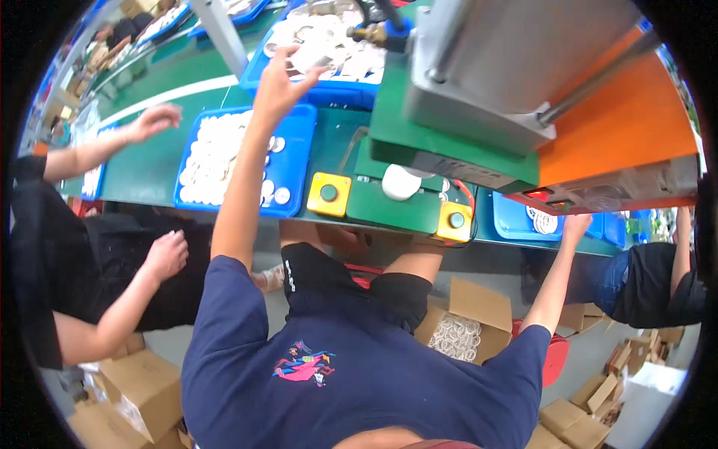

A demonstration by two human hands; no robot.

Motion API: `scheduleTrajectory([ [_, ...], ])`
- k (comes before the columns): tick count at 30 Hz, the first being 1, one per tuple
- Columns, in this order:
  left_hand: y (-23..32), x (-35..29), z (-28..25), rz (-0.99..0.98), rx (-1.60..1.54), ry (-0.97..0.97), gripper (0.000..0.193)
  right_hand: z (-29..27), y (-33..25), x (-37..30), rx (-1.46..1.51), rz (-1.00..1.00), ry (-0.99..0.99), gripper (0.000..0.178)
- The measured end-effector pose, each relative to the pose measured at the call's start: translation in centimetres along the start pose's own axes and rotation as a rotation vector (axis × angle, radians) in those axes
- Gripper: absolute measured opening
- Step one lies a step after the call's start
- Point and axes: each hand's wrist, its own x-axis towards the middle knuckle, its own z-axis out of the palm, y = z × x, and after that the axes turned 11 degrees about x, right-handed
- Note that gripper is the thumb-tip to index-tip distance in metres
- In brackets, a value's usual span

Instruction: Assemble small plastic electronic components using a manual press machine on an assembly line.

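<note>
My left hand point(283, 84) is stretched forward over a blue bin point(340, 96) heaped with white round plastic pieces point(329, 45). Its thumb and fingers are spread apart, with white pieces showing between them; whether it touches one is unclear. Far to the right, my right hand point(576, 226) is at a blue tray point(511, 217) beside some stacked white rings point(542, 219). The orange machine body hides part of that hand, so its fingers cannot be made out. Between my arms stands a press point(456, 142) with a white round piece point(401, 182) under its green head.
Two yellow button boxes point(329, 194) point(454, 221) flank the press. Under my left forearm lies a blue tray point(301, 161) of white discs. A co-worker's hands point(155, 122) point(166, 254) are at the left; another person point(651, 284) sits right. A carton point(479, 299) holds white rings.
</note>
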Motion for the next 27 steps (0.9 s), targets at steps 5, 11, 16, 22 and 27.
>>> scheduleTrajectory([
  [5,8.7,-9.4,-0.5,0.258,-0.236,-0.135,0.061,-0.6,-1.3,-1.1,-0.277,0.010,0.309,0.066],
  [11,13.5,-12.5,0.6,0.380,-0.124,-0.243,0.053,-1.1,-9.4,-6.3,-0.005,0.059,0.240,0.063],
  [16,13.2,-12.2,1.6,0.331,0.031,-0.315,0.052,-2.4,-12.3,-10.0,0.042,0.056,0.187,0.058],
  [22,15.6,-10.6,1.9,0.331,0.176,-0.417,0.043,-3.1,-14.2,-11.1,-0.134,-0.053,0.307,0.051],
  [27,16.7,-10.0,2.4,0.310,0.207,-0.330,0.028,-2.0,-19.3,-11.1,-0.002,-0.101,0.211,0.042],
])
